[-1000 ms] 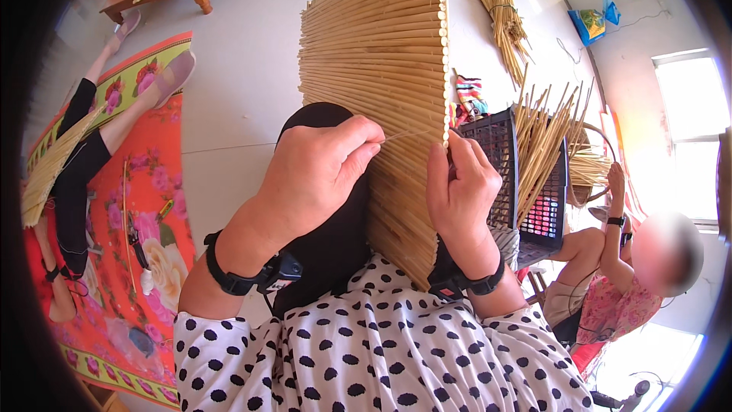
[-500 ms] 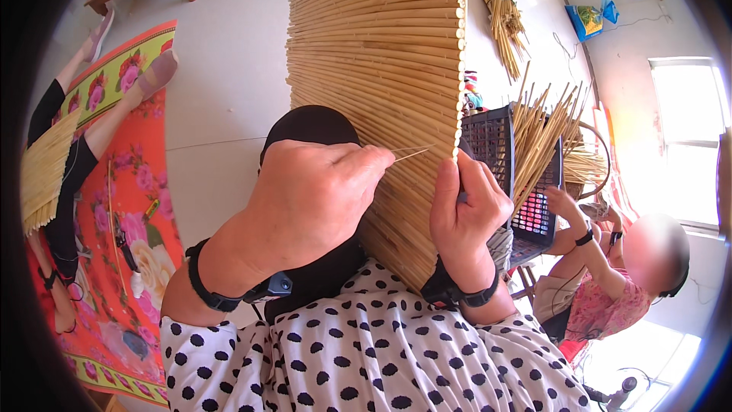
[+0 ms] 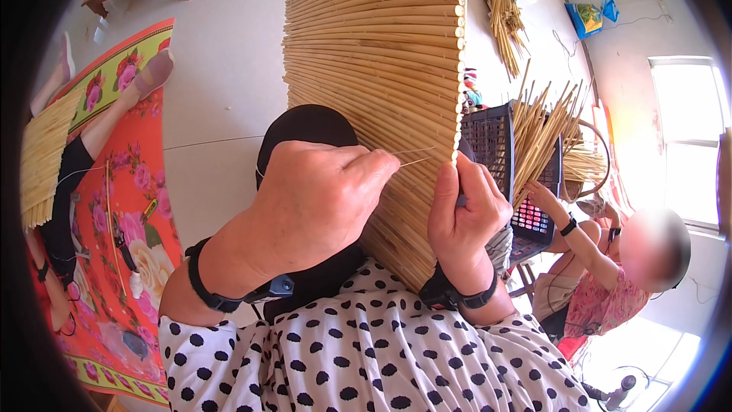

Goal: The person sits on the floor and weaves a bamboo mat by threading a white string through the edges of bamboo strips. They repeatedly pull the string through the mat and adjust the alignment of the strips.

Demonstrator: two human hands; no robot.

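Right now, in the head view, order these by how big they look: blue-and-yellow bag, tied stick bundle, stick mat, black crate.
Largest to smallest:
1. stick mat
2. black crate, partly hidden
3. tied stick bundle
4. blue-and-yellow bag

The person (image 3: 242, 261) wears a white top (image 3: 335, 366) with ragged black dots, its loose sleeves (image 3: 197, 347) matching. Black straps (image 3: 203, 281) circle both wrists; the left carries a dark box (image 3: 272, 288) with a round, screw-like spot (image 3: 287, 284).
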